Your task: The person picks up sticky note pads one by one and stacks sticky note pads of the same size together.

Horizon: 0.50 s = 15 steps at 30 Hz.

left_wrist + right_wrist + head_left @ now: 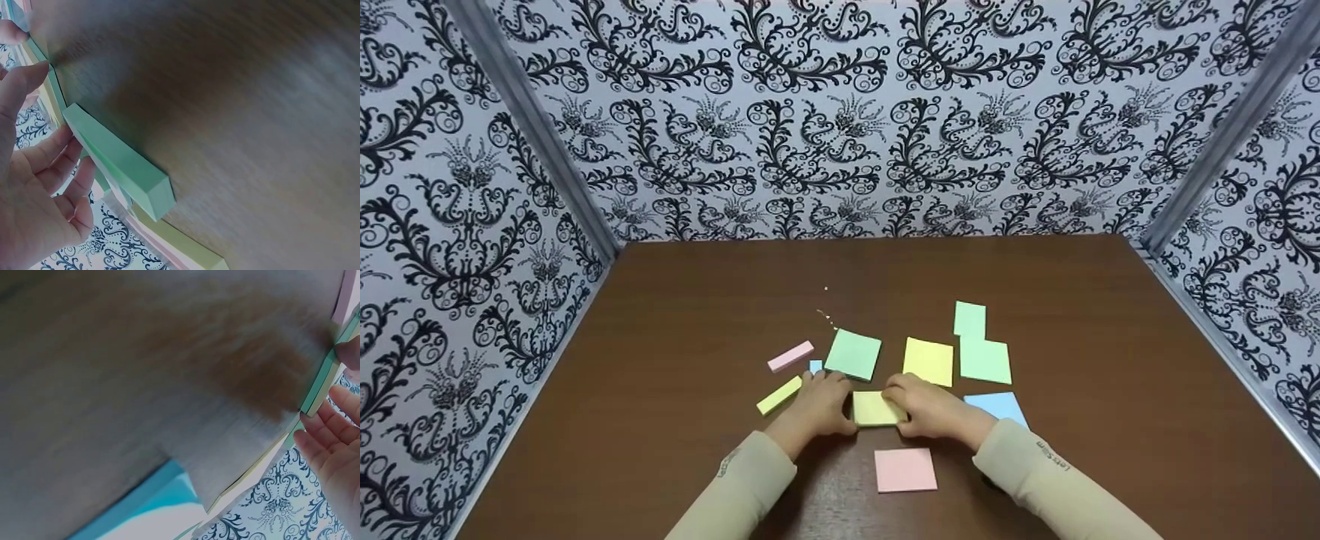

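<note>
Between my hands lies a square stack of sticky notes (874,410), pale yellow on top with a green layer below in the wrist views. My right hand (928,406) grips its right end, thumb in front and fingers behind. At its left end, my left hand (823,403) holds with the thumb on the front edge (56,84) and curled fingers behind. Beside those fingers in the left wrist view is a narrow green pad (126,160), hidden in the head view. A larger green pad (853,355) is just beyond my left fingertips, and a yellow pad (928,362) beyond my right.
A pink pad (906,471) lies nearest me. Narrow pink (790,356), yellow (779,396) and blue (815,366) pads lie left. Right are a blue pad (997,407) and two green pads (985,361). Patterned walls (840,150) surround the brown table (697,300).
</note>
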Motion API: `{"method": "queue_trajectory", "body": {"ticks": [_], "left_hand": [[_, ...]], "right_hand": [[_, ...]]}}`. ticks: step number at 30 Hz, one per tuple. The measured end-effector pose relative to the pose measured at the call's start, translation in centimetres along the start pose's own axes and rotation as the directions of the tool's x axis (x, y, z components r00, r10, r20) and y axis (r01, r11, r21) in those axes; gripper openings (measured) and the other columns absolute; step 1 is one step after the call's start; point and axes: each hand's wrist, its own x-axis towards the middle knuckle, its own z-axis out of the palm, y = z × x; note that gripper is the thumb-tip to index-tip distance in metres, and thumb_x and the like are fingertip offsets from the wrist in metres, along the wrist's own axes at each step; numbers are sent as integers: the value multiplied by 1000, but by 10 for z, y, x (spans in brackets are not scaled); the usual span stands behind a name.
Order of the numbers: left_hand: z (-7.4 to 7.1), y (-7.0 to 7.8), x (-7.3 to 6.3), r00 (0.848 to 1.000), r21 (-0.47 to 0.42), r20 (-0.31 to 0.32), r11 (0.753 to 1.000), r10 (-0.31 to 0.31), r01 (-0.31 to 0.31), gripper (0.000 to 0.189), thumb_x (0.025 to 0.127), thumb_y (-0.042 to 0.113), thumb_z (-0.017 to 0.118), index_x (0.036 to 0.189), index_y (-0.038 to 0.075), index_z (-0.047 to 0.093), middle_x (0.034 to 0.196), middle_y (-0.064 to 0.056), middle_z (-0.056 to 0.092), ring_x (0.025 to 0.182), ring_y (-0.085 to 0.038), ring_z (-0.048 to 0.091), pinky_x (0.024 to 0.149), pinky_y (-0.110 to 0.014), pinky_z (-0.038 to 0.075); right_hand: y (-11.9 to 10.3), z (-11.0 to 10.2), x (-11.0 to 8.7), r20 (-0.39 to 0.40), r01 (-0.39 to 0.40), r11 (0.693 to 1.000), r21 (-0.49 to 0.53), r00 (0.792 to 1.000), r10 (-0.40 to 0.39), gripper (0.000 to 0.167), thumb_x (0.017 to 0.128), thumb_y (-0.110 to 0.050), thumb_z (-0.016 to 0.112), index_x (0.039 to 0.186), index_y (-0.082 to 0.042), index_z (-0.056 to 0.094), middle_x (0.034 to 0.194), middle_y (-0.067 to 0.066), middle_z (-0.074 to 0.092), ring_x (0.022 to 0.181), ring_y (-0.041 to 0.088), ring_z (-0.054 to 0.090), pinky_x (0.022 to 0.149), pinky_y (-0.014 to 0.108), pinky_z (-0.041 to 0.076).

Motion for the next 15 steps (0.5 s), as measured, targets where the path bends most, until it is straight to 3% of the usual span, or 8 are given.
{"method": "queue_trajectory", "body": {"ticks": [5,15], "left_hand": [[1,0,2,1000,1,-2,1000,2,-2,50,64,42,75,99,9,62,103,-5,58,88,-25,49,74,-38,32],[-2,3,2,1000,24,-11,1000,11,-11,46,62,41,76,91,8,62,98,-5,58,87,-24,49,73,-37,33]], "right_hand": [[1,0,1,28,-46,999,5,999,46,42,72,-16,68,109,0,59,107,8,54,95,21,49,81,34,43],[-4,-1,2,22,-74,997,-22,997,75,37,70,-17,69,103,-2,62,103,6,54,88,20,47,75,32,39]]}}
